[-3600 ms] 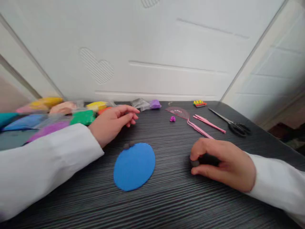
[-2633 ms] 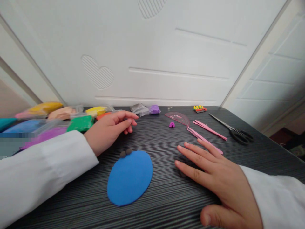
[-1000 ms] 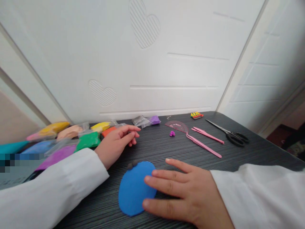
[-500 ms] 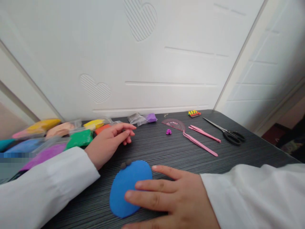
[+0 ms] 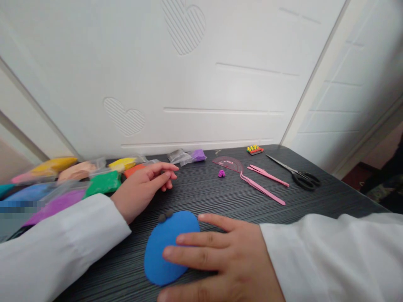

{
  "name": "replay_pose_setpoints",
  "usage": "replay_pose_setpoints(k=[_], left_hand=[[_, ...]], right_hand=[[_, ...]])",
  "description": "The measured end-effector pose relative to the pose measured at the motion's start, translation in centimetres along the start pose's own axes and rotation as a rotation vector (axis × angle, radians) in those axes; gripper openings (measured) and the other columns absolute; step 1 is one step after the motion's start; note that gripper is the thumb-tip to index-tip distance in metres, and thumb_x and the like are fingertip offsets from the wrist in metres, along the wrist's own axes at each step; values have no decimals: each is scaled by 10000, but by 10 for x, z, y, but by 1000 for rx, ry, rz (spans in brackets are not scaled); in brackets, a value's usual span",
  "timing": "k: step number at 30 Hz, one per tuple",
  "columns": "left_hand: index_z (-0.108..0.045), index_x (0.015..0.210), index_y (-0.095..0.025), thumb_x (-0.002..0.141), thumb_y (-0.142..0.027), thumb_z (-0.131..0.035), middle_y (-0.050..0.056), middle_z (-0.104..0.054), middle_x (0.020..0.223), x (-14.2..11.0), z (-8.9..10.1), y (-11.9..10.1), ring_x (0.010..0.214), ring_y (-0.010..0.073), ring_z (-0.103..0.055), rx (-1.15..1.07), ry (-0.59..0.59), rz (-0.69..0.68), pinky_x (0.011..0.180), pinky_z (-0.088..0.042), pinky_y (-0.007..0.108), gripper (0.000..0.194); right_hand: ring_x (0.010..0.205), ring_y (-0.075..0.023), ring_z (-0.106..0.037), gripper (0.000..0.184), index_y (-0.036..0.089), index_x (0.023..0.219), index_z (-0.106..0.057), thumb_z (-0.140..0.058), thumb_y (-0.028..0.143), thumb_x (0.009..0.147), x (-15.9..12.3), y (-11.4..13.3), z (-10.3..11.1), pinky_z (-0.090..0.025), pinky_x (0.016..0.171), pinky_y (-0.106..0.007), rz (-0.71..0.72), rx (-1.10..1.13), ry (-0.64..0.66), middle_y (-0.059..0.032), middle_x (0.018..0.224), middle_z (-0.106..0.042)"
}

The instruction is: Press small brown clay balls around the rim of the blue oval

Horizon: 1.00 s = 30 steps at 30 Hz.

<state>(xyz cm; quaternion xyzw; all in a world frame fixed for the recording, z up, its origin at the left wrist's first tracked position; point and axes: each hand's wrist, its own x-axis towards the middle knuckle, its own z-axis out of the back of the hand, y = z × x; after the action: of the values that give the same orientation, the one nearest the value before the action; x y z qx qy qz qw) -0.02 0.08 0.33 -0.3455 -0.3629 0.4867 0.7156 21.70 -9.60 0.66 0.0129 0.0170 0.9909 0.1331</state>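
Note:
A flat blue oval of modelling clay lies on the dark table in front of me. My right hand is spread with fingers apart, its middle fingertips over the right part of the oval; whether they press on it I cannot tell. Two small dark grey clay balls sit at the oval's upper edge. Beyond it, my left hand rests near the bagged clay, fingers loosely bent and apart, with nothing visible in it. Close to its wrist lies a bag of green clay.
More bagged clay, such as purple clay, fills the left side. Toward the back right lie a purple clay lump, a protractor, bent pink tweezers, a second pink tool, scissors and a small yellow-and-red clay piece. A white wall panel stands behind.
My right hand has shifted very slightly left over the blue clay, and its lowest finger has come up a little. The whole view has drifted slightly; my left hand keeps its pose.

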Motion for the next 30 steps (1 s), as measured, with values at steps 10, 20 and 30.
replay_pose_setpoints(k=[10,20,30], left_hand=[[-523,934,-173,762,-277,-454,-2,-550,729,0,-2,-2,602,100,-495,2,8,2,561,-402,221,213],[-517,939,-164,773,-277,-422,3,-550,749,0,-2,-1,605,102,-501,10,11,-11,565,-405,222,222],[-518,947,-173,774,-277,-424,1,-541,767,2,-3,3,610,97,-494,0,13,-25,572,-405,228,222]], right_hand=[[1270,-147,-143,402,323,1284,-235,-238,365,884,-13,5,-5,-81,1037,-400,5,-36,-22,29,1412,-52],[1266,-212,-163,552,273,1302,-230,-345,497,811,-23,-4,-4,-42,1021,-459,-144,11,-93,-39,1403,-126],[1269,-247,-132,700,248,1325,-161,-415,544,744,-12,-5,7,-47,1004,-498,-147,93,-8,-73,1405,-78]])
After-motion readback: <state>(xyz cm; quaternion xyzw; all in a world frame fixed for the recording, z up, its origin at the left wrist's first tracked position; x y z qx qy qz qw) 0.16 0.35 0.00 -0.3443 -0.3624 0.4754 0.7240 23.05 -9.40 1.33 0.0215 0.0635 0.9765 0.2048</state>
